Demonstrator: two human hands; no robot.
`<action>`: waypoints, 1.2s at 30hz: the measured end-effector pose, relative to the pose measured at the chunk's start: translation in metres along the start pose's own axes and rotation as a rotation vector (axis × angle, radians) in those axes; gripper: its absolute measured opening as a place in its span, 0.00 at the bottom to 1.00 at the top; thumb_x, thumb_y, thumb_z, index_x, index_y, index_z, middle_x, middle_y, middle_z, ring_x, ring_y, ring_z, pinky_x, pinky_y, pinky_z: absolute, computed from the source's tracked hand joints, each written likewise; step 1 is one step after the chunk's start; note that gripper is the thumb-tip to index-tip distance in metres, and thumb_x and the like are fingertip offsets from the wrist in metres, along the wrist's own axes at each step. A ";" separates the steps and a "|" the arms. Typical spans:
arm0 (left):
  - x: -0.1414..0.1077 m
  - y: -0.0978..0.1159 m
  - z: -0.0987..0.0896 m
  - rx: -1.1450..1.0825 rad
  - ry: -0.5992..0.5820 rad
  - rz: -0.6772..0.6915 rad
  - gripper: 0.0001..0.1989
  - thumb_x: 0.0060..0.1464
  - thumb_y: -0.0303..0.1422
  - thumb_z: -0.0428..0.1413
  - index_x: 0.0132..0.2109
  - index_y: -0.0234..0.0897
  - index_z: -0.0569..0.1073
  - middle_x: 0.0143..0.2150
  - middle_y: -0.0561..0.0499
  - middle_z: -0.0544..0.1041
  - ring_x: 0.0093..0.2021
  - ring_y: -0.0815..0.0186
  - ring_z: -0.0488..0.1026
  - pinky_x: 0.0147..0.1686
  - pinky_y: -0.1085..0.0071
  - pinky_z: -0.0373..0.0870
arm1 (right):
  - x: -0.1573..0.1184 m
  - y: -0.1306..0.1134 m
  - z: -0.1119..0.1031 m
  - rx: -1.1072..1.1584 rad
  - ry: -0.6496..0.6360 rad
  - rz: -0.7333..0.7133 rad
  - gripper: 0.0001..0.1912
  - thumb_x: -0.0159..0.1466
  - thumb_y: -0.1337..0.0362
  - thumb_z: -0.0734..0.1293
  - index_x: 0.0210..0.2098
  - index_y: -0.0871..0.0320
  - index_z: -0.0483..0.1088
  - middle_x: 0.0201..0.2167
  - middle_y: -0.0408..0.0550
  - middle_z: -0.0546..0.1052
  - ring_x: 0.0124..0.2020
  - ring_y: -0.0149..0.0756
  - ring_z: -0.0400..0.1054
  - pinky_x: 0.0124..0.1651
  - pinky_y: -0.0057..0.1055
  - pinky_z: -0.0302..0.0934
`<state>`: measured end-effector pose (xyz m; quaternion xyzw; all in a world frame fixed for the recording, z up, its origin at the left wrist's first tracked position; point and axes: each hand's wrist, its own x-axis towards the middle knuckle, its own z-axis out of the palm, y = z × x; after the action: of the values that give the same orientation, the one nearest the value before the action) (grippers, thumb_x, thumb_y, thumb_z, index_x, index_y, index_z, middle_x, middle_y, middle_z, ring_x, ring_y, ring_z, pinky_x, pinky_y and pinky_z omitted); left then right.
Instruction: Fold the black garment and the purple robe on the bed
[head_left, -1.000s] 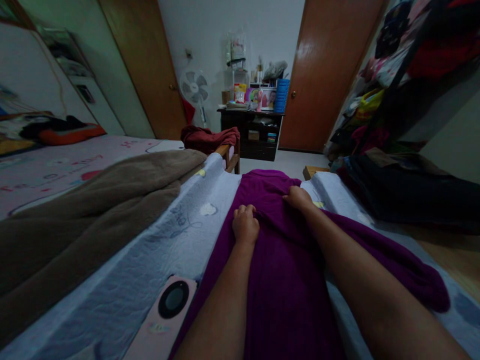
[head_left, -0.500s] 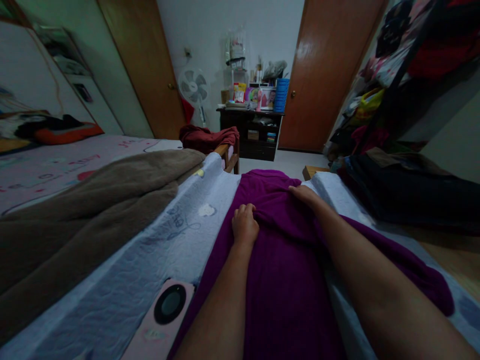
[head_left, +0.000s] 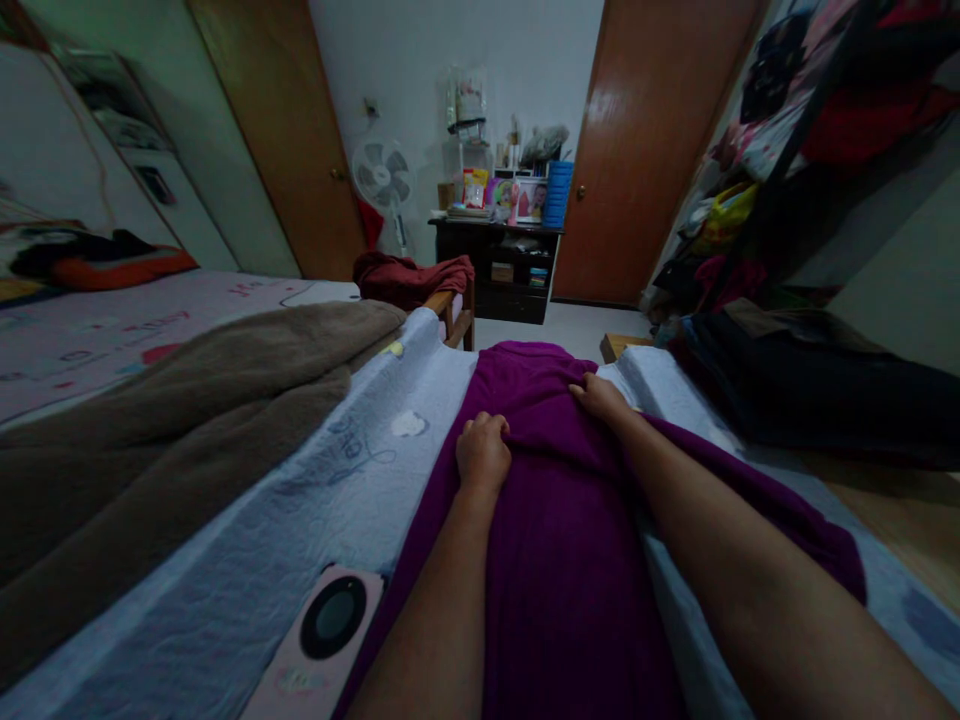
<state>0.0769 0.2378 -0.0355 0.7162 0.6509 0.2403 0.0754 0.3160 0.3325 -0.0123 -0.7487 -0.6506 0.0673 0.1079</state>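
Note:
A long purple garment (head_left: 574, 560) lies stretched along the bed, with one narrow part like a sleeve spreading out to the right under my right forearm. My left hand (head_left: 484, 455) presses on its left side, fingers curled around a fold of the cloth. Farther up, my right hand (head_left: 600, 397) pinches the fabric near the right edge. Creases run across the cloth between the two hands. Left of my left forearm, a pink phone (head_left: 326, 635) with a round dark camera ring rests face down, close to the garment's edge.
A brown fleece blanket (head_left: 172, 430) covers the bed's left part, over a pale patterned sheet (head_left: 382, 470). Dark folded clothes (head_left: 810, 390) are stacked at right. Beyond the bed stand a fan (head_left: 382, 180), a dark cabinet (head_left: 491, 265) and a maroon cloth (head_left: 409, 280).
My right hand has shifted slightly left and down with the cloth, and the sleeve-like part at right has drawn inward. The left hand stays on its fold. The view has turned a little.

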 end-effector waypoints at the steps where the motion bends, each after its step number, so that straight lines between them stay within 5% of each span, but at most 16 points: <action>1: 0.000 0.000 0.000 0.005 -0.004 0.006 0.14 0.54 0.21 0.49 0.38 0.44 0.74 0.41 0.48 0.73 0.42 0.59 0.68 0.42 0.65 0.63 | 0.000 0.004 -0.003 0.003 -0.029 0.002 0.19 0.68 0.54 0.57 0.44 0.62 0.72 0.46 0.60 0.76 0.48 0.45 0.70 0.47 0.33 0.60; 3: 0.001 0.002 -0.001 0.019 -0.023 0.032 0.14 0.53 0.22 0.50 0.40 0.43 0.74 0.42 0.48 0.73 0.43 0.58 0.68 0.42 0.64 0.63 | 0.001 0.014 -0.012 0.005 -0.072 0.013 0.19 0.69 0.57 0.56 0.40 0.62 0.74 0.43 0.60 0.77 0.47 0.44 0.71 0.48 0.32 0.60; 8: 0.003 0.010 -0.005 0.017 -0.019 0.206 0.14 0.49 0.23 0.54 0.43 0.43 0.73 0.46 0.48 0.72 0.48 0.58 0.65 0.48 0.63 0.61 | -0.004 0.034 -0.033 0.025 -0.245 0.088 0.04 0.56 0.66 0.69 0.31 0.59 0.76 0.29 0.51 0.78 0.36 0.40 0.73 0.41 0.31 0.63; 12: 0.003 0.013 -0.004 -0.021 -0.069 0.275 0.16 0.49 0.22 0.53 0.45 0.44 0.72 0.45 0.50 0.74 0.48 0.59 0.66 0.48 0.64 0.62 | -0.010 0.041 -0.040 0.090 -0.270 0.121 0.07 0.54 0.70 0.67 0.32 0.60 0.76 0.25 0.46 0.76 0.27 0.35 0.70 0.32 0.28 0.62; 17: 0.003 0.012 -0.001 -0.057 -0.122 0.236 0.18 0.50 0.20 0.51 0.43 0.44 0.74 0.44 0.51 0.76 0.47 0.61 0.68 0.46 0.66 0.63 | -0.010 0.047 -0.049 0.111 -0.143 0.109 0.12 0.55 0.70 0.64 0.38 0.62 0.75 0.31 0.48 0.76 0.31 0.33 0.69 0.33 0.26 0.59; 23: 0.004 0.014 -0.003 -0.058 -0.108 0.228 0.16 0.53 0.21 0.48 0.42 0.43 0.76 0.43 0.51 0.78 0.45 0.61 0.70 0.46 0.67 0.64 | -0.018 0.047 -0.054 0.207 -0.260 0.144 0.20 0.64 0.52 0.61 0.31 0.62 0.75 0.23 0.48 0.73 0.25 0.31 0.65 0.28 0.26 0.56; 28: 0.007 0.013 -0.006 -0.209 -0.125 0.184 0.14 0.50 0.23 0.50 0.38 0.42 0.77 0.40 0.52 0.79 0.44 0.62 0.73 0.47 0.68 0.66 | -0.023 0.049 -0.057 0.149 -0.200 0.081 0.19 0.66 0.54 0.60 0.33 0.63 0.75 0.27 0.49 0.75 0.25 0.30 0.65 0.27 0.25 0.55; 36: 0.024 -0.012 0.005 -0.632 0.101 -0.090 0.19 0.49 0.19 0.44 0.42 0.36 0.75 0.42 0.49 0.79 0.44 0.66 0.75 0.49 0.70 0.69 | -0.045 0.081 -0.080 0.007 -0.340 0.052 0.21 0.62 0.52 0.65 0.43 0.64 0.75 0.40 0.55 0.78 0.37 0.39 0.72 0.36 0.28 0.62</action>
<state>0.0691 0.2642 -0.0392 0.6151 0.5780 0.4621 0.2720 0.4064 0.2714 0.0427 -0.7427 -0.6397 0.1980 -0.0031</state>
